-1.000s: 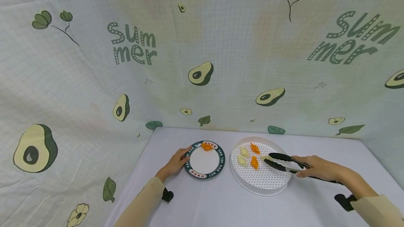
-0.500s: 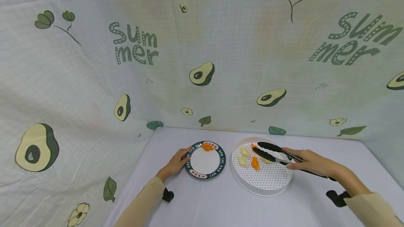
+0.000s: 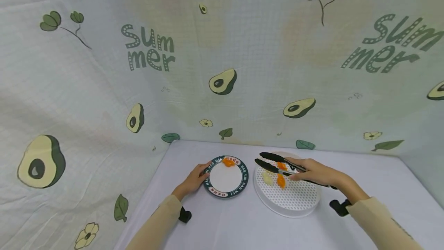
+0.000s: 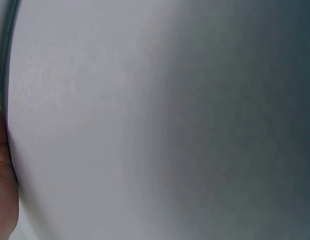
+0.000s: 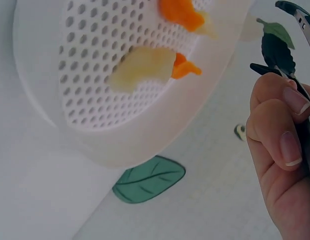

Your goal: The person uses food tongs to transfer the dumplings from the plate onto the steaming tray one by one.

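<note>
At its left rim, my left hand (image 3: 194,179) grips a white plate (image 3: 225,180) with a dark green lettered border. One orange piece of food (image 3: 228,162) lies near the plate's far rim. My right hand (image 3: 312,171) holds black-tipped kitchen tongs (image 3: 282,171) over the left far part of a round white perforated tray (image 3: 291,198). The tong tips stand apart, with nothing seen between them. On the tray lie orange pieces (image 3: 281,181) and pale yellow pieces (image 3: 267,178), some covered by the tongs. In the right wrist view, a pale piece (image 5: 142,70) shows clearly.
Both dishes stand on a white table (image 3: 243,223), with a narrow gap between them. Behind and to the left hangs a cloth (image 3: 256,57) printed with avocados. A dark wrist camera (image 3: 185,215) sits on the left forearm, another (image 3: 340,207) on the right.
My right hand has carried the tongs leftward across the tray, from the pale piece on its right to its far left rim. The left hand keeps its place on the plate.
</note>
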Demonstrator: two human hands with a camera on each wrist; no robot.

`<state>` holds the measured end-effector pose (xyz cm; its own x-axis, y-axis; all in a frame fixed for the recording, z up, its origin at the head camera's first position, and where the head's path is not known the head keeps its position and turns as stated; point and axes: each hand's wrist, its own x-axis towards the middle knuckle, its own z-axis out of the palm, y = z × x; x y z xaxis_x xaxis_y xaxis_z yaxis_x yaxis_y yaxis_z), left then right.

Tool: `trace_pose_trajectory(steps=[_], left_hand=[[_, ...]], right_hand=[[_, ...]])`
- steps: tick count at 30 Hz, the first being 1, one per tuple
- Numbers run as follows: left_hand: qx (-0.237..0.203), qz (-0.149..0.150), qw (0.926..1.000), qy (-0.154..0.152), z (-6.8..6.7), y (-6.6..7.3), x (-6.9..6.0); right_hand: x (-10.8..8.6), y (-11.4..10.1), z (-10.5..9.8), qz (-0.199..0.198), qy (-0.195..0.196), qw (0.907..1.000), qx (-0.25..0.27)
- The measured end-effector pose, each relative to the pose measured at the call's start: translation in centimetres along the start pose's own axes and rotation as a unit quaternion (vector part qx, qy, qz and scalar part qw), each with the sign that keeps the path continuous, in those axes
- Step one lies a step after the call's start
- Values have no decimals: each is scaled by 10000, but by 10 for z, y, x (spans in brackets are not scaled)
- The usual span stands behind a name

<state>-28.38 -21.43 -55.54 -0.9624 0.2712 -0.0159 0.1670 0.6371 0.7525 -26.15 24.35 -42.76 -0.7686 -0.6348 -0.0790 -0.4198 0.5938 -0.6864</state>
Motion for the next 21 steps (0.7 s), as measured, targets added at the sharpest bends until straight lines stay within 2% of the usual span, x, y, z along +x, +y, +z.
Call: trace_pose_trajectory(steps=[4, 8, 12, 21], left_hand=[[59, -28, 9999, 117, -3, 0, -1], [50, 15, 10000, 31, -3, 1, -2], [19, -13, 10000, -83, 0, 2, -2], [-29, -173, 9998, -1, 2, 2, 0]], right_hand=[[24, -6, 8, -341, -127, 9993, -5], [42, -10, 16, -422, -244, 9987, -136], [55, -15, 22, -277, -345, 9986, -277], [83, -26, 37, 37, -573, 9973, -464]])
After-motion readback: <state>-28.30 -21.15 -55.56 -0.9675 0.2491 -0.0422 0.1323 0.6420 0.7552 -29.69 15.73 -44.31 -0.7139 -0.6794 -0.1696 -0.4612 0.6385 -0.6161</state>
